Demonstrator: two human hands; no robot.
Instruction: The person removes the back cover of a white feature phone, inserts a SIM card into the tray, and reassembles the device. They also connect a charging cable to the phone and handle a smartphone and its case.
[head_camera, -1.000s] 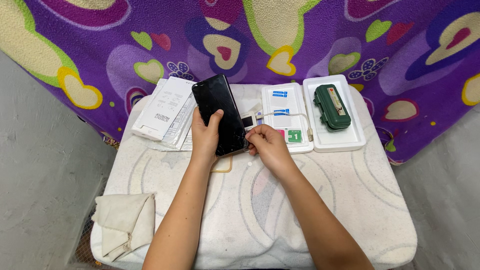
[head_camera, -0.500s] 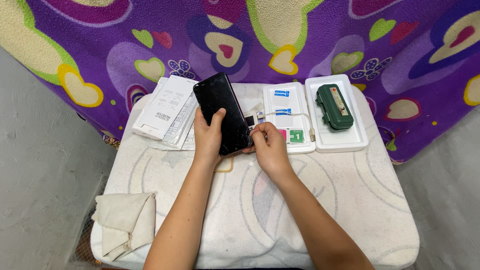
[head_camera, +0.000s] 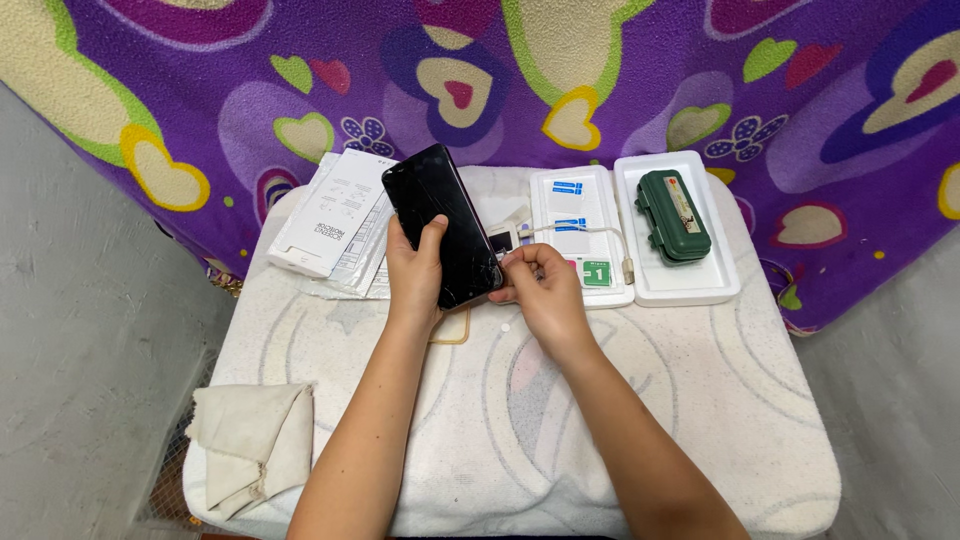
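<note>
My left hand holds a black smartphone upright above the table, thumb across its dark screen, which shows cracks near the lower corner. My right hand is at the phone's lower right edge, fingers pinched together against it; what they pinch is too small to tell. A thin white cable runs from behind my right hand towards the white tray.
A green hard case lies in the white foam tray. Beside it sits a second tray with small packets. White flat boxes and papers lie at the left. A folded cloth rests at the table's front left corner.
Both hands and the phone keep almost the same place. My right hand has shifted slightly along the phone's lower edge.
</note>
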